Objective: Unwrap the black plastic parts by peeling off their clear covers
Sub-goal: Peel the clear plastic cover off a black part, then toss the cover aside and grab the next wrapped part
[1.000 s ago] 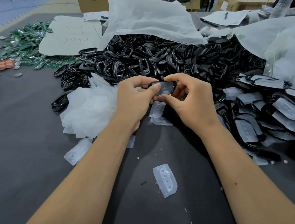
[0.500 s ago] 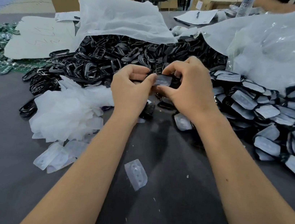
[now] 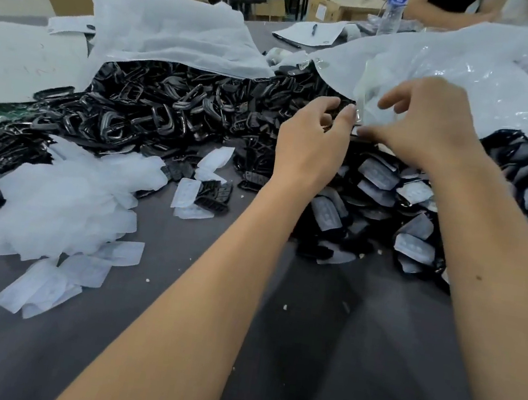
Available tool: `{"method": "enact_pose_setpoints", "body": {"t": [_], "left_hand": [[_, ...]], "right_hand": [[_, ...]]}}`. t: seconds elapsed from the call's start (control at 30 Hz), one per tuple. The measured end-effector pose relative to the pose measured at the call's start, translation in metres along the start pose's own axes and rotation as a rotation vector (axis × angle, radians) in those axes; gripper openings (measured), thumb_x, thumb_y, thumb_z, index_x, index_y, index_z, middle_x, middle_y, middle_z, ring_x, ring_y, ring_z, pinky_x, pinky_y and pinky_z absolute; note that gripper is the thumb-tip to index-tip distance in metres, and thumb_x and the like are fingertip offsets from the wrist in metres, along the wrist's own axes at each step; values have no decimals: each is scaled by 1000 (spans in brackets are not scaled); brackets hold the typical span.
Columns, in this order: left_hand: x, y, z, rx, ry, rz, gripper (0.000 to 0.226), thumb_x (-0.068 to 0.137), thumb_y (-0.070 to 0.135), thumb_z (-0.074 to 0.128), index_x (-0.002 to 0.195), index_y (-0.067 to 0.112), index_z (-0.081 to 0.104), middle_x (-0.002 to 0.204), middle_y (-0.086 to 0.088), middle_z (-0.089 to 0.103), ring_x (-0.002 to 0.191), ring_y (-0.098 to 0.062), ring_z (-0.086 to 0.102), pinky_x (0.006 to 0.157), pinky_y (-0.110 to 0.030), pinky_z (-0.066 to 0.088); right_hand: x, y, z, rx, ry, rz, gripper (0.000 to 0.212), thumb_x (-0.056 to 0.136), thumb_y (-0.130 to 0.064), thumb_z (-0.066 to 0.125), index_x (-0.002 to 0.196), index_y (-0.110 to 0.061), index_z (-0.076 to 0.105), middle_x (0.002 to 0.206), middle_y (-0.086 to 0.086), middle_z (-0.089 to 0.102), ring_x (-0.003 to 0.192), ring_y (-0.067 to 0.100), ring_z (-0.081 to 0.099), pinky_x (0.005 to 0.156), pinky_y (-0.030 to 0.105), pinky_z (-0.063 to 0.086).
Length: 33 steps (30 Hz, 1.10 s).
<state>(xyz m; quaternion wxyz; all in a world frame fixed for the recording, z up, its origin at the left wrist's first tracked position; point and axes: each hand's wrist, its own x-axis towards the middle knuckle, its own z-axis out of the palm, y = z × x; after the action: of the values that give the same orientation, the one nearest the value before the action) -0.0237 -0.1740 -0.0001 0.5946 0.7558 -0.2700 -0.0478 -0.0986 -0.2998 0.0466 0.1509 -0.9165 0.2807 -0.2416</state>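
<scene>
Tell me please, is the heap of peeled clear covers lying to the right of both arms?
No, the heap of clear covers lies left of both arms.

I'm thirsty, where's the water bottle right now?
In the head view the water bottle stands at the far right of the table, beyond the clear plastic bag, near a paper sheet with a pen.

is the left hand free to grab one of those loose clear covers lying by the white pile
Probably not yet. The left hand is up at the black part, gripping it with the right hand. Nothing blocks the way to the loose clear covers on the table.
</scene>
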Motion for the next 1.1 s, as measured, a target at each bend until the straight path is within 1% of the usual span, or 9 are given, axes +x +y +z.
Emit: {"method": "enact_pose_setpoints", "body": {"t": [0.17,0.23,0.37,0.5,0.63,0.77,0.97,1.03,1.1], "left_hand": [[-12,-21,-44,92,123,64,17,104,32,60,99,22,73,84,15,70,81,2,63,68,-8,43],[-17,-33,-71,189,191,72,15,101,25,63,96,18,76,82,13,70,78,-2,63,70,-11,44],[-26,-62,-131,494,304,4,24,85,4,61,100,11,78,101,-4,76,101,-24,66,91,-34,48],[-36,-81,-173,715,372,-76,34,78,1,58,106,10,75,113,-14,68,113,-34,56,92,-29,39],[-36,-87,-175,794,325,-75,27,85,9,59,108,9,72,114,-14,62,111,-34,50,83,-26,29],[-35,-92,-172,819,338,-95,26,83,6,57,107,9,68,112,-13,60,107,-32,50,78,-25,24],[-32,-93,-174,619,454,-90,31,83,2,57,109,9,71,117,-11,61,111,-26,53,86,-22,33],[-30,-93,-177,560,481,-86,32,81,0,56,107,10,72,114,-10,64,102,-20,54,80,-19,32],[-29,-90,-181,489,489,-67,36,78,-4,52,103,11,74,108,-10,67,93,-17,56,80,-21,38]], "right_hand": [[-6,-38,26,150,81,-100,32,80,-35,88,106,-20,78,94,2,73,83,13,63,80,24,47],[-14,-65,49,192,-1,-174,26,81,-29,87,104,-21,77,88,-2,71,79,12,63,80,25,51],[-32,-116,102,155,-231,-348,17,85,-18,80,101,-21,79,91,-2,75,89,17,69,88,36,57],[-41,-151,145,155,-276,-392,20,92,-24,74,112,-19,76,108,3,71,108,24,62,94,33,50],[-31,-177,171,-7,-224,-441,50,95,-14,65,144,-22,55,140,13,50,133,38,38,103,44,45],[-17,-190,182,-112,-342,-516,65,98,-10,58,157,-24,37,165,3,28,145,37,23,104,53,46],[-10,-192,178,-111,-182,-467,29,95,-18,69,123,-23,64,131,1,60,134,28,40,103,48,43],[-10,-187,173,-122,-170,-475,26,95,-13,67,116,-27,67,124,0,64,131,28,43,100,45,43],[-9,-180,164,-98,-155,-440,17,95,-24,73,110,-31,70,119,-2,67,129,27,44,101,46,40]]}}
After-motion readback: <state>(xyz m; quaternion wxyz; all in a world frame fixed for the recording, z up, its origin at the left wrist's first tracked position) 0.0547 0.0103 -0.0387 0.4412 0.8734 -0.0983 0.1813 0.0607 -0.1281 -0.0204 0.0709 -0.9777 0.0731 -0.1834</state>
